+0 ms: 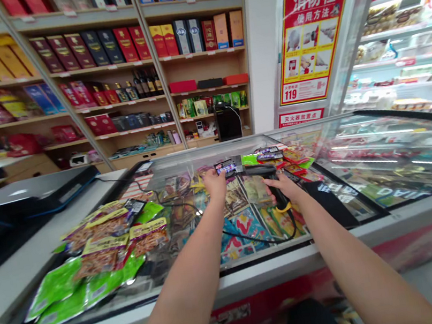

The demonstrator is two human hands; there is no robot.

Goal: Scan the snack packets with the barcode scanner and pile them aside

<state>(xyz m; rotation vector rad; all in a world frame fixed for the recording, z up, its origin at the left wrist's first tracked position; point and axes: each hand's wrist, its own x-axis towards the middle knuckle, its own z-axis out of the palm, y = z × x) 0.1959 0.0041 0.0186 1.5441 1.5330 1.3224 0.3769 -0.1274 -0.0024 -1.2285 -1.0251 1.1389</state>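
Over the glass lid, my left hand (215,185) is closed on the edge of a small dark snack packet (225,167) with blue and white print. My right hand (284,187) is wrapped round the grip of a black barcode scanner (260,169), whose head points left toward the packet. A black cable (266,241) loops from the scanner's handle across the glass and off to the left. Just beyond my hands lie more snack packets (298,156), red, green and dark, in a loose pile.
A chest freezer (202,286) with a glass top spans the front. Green and purple snack bags (104,254) are heaped at its left. A dark flat object (329,202) lies right of my right hand. At left stands a counter (50,235) with a black device; shelves (105,70) are behind.
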